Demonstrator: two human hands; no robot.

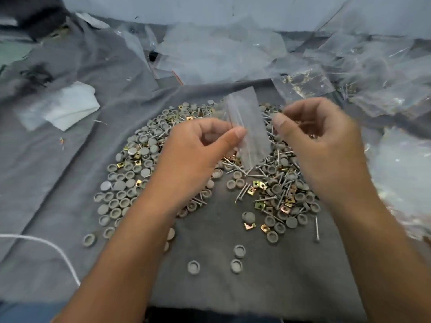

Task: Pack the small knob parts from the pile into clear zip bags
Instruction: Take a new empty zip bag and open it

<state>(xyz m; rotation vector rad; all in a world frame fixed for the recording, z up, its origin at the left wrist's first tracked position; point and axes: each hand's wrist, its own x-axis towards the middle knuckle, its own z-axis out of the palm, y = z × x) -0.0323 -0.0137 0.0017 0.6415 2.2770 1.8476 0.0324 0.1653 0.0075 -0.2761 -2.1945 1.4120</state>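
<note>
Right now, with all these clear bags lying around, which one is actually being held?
The small empty zip bag held above the pile, pinched by the left hand. The other bags lie loose on the grey cloth.

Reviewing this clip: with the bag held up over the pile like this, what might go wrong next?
1. The left hand pinches the clear zip bag only at one edge; the right hand looks blurred and may not hold it, so it could slip.
2. The pile mixes grey knob parts with screws and brass clips, so wrong parts may get bagged.
</note>
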